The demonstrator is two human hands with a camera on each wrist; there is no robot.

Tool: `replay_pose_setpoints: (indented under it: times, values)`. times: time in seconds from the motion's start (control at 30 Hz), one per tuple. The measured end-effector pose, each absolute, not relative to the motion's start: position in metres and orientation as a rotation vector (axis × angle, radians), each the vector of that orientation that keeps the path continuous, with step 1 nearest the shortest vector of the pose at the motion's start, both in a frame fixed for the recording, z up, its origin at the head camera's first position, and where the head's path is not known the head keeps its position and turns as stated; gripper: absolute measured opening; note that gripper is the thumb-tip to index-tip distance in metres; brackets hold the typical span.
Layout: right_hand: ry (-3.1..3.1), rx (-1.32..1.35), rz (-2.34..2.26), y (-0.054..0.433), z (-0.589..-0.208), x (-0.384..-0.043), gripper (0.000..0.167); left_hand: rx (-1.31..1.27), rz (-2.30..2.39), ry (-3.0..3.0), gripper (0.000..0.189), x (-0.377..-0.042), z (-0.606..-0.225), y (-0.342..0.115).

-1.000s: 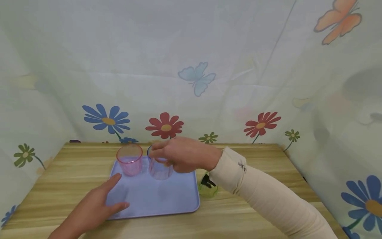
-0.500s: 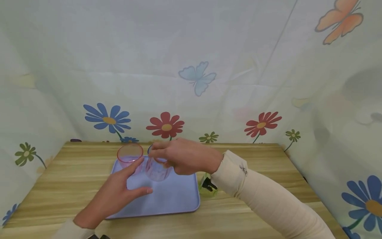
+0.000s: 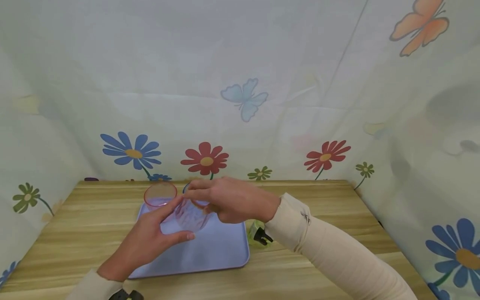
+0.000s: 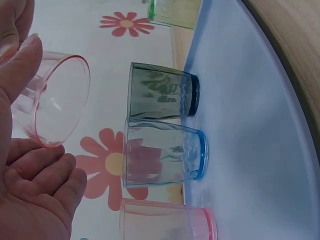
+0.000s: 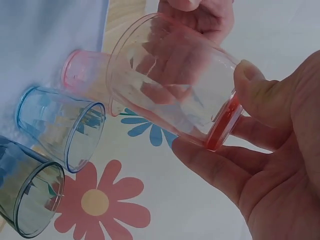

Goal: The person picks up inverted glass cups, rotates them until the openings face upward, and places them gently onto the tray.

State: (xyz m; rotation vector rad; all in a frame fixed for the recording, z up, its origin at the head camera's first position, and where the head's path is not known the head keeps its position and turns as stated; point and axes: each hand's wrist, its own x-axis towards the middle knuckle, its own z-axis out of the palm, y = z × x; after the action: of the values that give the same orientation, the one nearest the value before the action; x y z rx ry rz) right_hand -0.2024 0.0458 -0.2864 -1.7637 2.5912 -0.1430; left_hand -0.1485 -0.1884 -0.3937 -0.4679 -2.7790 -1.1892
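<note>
My right hand (image 3: 234, 202) grips a clear reddish cup (image 3: 193, 216) by its red base, above the tray. The cup is tilted with its mouth downward; in the right wrist view the thumb (image 5: 250, 75) lies against one side near the base, fingers on the other. My left hand (image 3: 144, 235) reaches about the cup's mouth end with thumb and fingers spread. In the left wrist view, its fingertips (image 4: 57, 147) are right at the pinkish rim. Below stand a pink cup (image 4: 160, 222), a blue cup (image 4: 165, 155) and a dark grey-green cup (image 4: 161, 92), mouths up.
The cups stand on a light blue tray (image 3: 225, 246) on a wood-grain table (image 3: 300, 266). A yellow-green cup (image 3: 256, 233) stands beside the tray's right edge, partly behind the right wrist's black mount. A flowered curtain (image 3: 150, 83) encloses the back and sides.
My left hand has moved right and up from over the tray's left side to the reddish cup. The cup has tilted, its mouth swinging left toward that hand; the right hand keeps its grip.
</note>
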Motion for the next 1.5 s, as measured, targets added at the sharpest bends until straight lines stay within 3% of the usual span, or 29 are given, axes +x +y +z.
replay_pose_setpoints:
  times: [0.77,1.5]
  values:
    - [2.584,-1.899,-0.472,0.055,-0.295,-0.199,0.048,-0.517,-1.229,-2.686,0.093,-0.151,-0.387,-0.195]
    - [2.651,-1.992,-0.887,0.079,-0.327,-0.190,0.047,-0.525,-1.209,-2.665,0.088,-0.150,-0.364,-0.198]
